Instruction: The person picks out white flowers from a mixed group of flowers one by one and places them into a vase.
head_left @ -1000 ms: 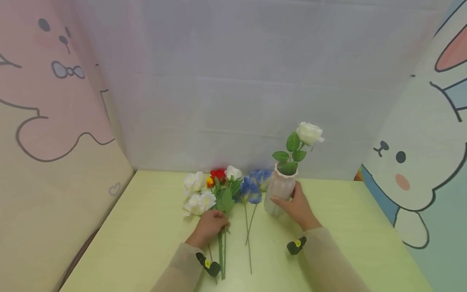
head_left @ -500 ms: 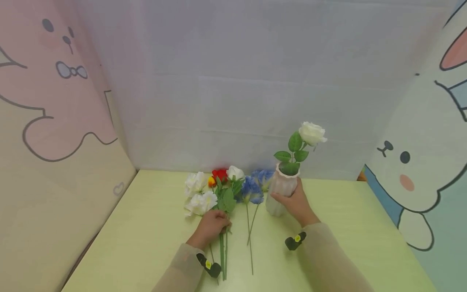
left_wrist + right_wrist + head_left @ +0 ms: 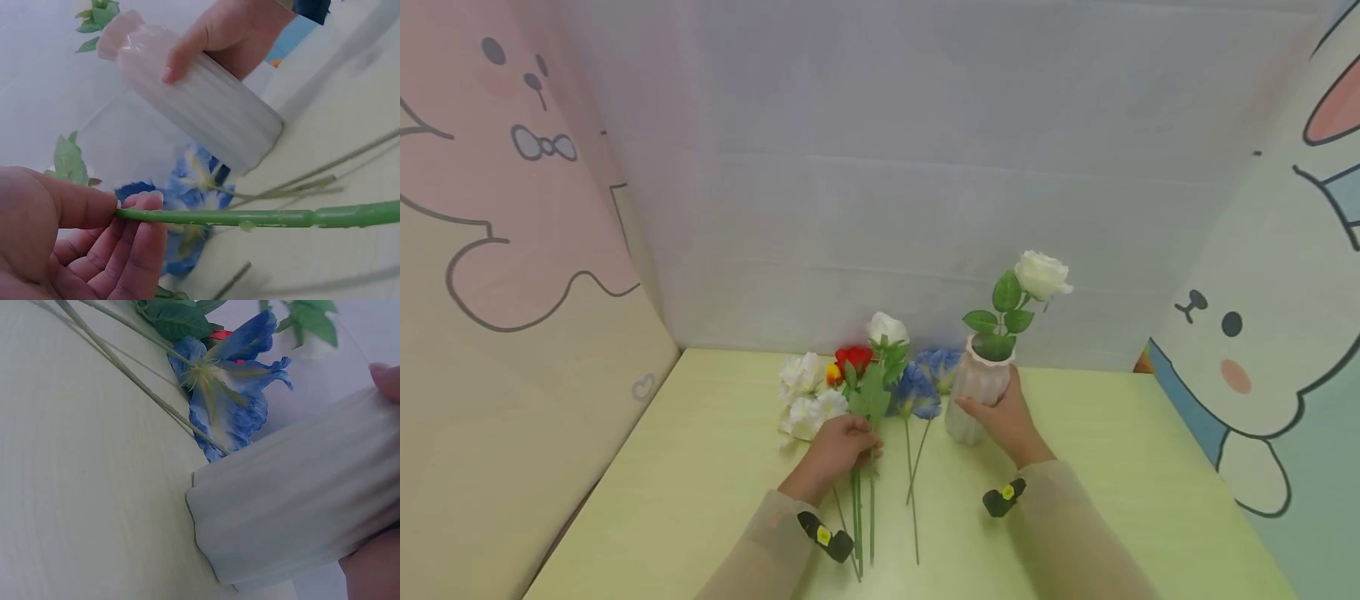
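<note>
My left hand (image 3: 837,452) pinches the green stem (image 3: 275,217) of a white rose (image 3: 888,330) between thumb and fingers. Its bloom stands raised above the other flowers, and the stem crosses over the pile. Around the ribbed, pale pink-white vase (image 3: 976,390) my right hand (image 3: 1013,420) is wrapped from the right side. The vase stands on the table, and another white rose (image 3: 1042,275) with green leaves rises out of its scalloped mouth. That rose's lower stem is hidden inside the vase.
White flowers (image 3: 802,377), a red rose (image 3: 853,359) and a small yellow-orange bloom (image 3: 833,374) lie left of the vase. Blue flowers (image 3: 916,390) with thin crossing stems lie between the hands. A grey-white sheet (image 3: 880,208) hangs behind the pale yellow table (image 3: 700,483).
The white rose in my left hand has lifted and shifted slightly right, out of the pile. My right hand keeps its hold on the vase.
</note>
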Motion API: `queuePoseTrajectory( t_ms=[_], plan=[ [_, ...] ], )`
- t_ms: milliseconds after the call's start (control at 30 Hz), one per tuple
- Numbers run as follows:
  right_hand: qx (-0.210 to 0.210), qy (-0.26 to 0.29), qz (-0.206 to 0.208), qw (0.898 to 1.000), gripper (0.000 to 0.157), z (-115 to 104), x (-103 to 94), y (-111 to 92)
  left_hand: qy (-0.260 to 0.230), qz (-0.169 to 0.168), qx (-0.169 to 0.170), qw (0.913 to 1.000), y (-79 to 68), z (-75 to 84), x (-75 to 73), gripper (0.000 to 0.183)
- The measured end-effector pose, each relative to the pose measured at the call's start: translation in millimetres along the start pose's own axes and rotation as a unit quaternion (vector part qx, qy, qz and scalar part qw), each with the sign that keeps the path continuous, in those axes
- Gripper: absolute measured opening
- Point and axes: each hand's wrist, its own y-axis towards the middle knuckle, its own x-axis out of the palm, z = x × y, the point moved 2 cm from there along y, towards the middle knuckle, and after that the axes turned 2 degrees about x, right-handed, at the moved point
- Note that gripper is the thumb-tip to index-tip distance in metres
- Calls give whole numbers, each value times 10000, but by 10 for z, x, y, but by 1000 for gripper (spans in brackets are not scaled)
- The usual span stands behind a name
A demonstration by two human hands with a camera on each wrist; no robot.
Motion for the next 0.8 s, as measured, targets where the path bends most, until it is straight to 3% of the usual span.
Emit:
queuePoseTrajectory(
  t_ms=[200, 433, 600, 800],
  plan=[
    [-20, -45, 11, 10000, 91, 6, -12, 8, -567, -167, 182, 9981, -19, 248, 66, 25],
    [-74, -3, -14, 10000, 91, 5, -9, 18, -1342, -166, 278, 9904, -55, 434, 161, 18],
    [-123, 17, -72, 9999, 90, -7, -1, 14, -1429, -105, 479, 9885, -65, 563, 185, 38],
    [-124, -21, -69, 9999, 91, 11, -13, 10, -1508, -123, 558, 9869, 5, 660, 256, 35]
  ],
)
